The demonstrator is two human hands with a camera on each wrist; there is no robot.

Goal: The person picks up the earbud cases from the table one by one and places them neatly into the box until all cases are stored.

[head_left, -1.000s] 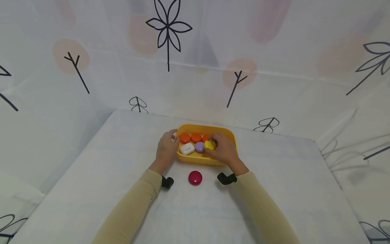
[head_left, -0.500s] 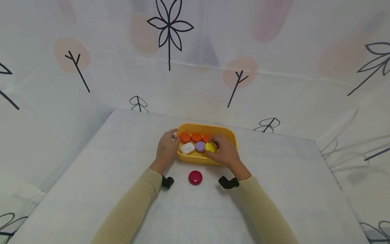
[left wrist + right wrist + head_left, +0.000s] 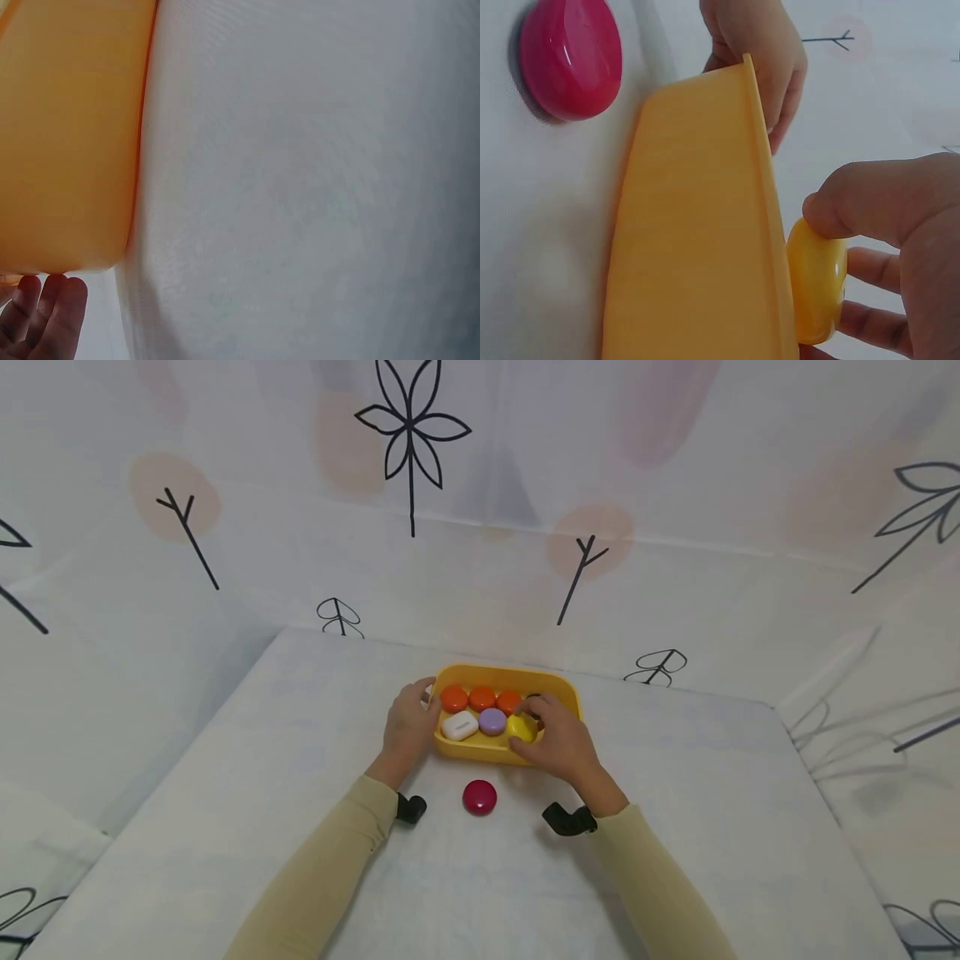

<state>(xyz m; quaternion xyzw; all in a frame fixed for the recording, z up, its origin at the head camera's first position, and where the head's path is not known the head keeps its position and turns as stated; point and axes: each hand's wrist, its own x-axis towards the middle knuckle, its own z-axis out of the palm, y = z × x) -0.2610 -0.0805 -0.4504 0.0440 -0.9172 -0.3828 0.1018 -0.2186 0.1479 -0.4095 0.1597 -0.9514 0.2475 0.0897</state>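
My left hand (image 3: 408,722) holds the left end of a yellow-orange plastic tray (image 3: 468,750); its fingertips (image 3: 71,292) touch the outer end wall in the left wrist view. Between thumb and fingers, my right hand (image 3: 558,739) pinches a smooth yellow rounded disc (image 3: 817,289), low over the tray's right part. Inside the tray, several orange-red discs (image 3: 454,698) line the far side. A white rounded block (image 3: 460,725) and a lilac disc (image 3: 492,721) lie along the near side, left of the yellow one. My right hand hides the tray's right end.
A crimson disc (image 3: 480,797) lies on the white-covered table (image 3: 420,893) in front of the tray, between my forearms. White cloth (image 3: 480,568) with plant drawings rises behind the table and at both sides.
My right hand has shifted slightly right and toward me with the yellow disc, showing more of the third orange-red disc. The left hand and tray stay in place.
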